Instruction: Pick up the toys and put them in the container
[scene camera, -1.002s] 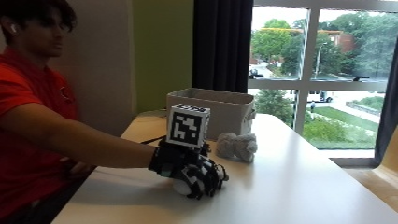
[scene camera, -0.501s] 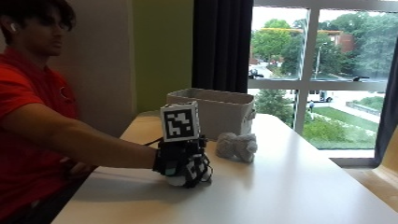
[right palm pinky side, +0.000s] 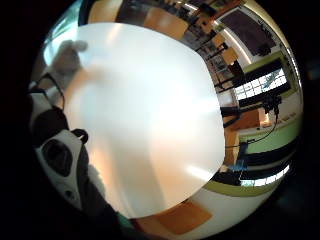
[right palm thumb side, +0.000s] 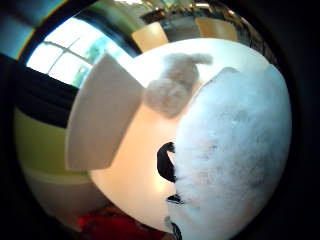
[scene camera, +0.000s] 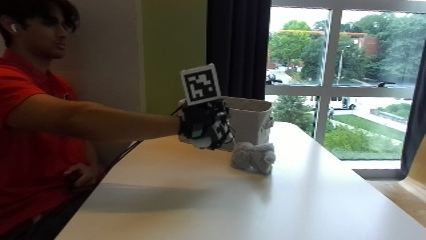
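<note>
Gloved right hand is raised above the white table, fingers wrapped around a white fluffy toy, mostly hidden in the outside view. White fabric container sits just behind it. Grey plush toy lies beside the container, on the table.

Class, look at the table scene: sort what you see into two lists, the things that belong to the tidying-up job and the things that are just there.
Belongs to the job:
- gloved right hand, raised above the table, holding a white fluffy toy
- grey plush toy, lying on the table beside the container
- white container, behind the plush toy

Just there:
- white table
- dark curtain
- window
</note>
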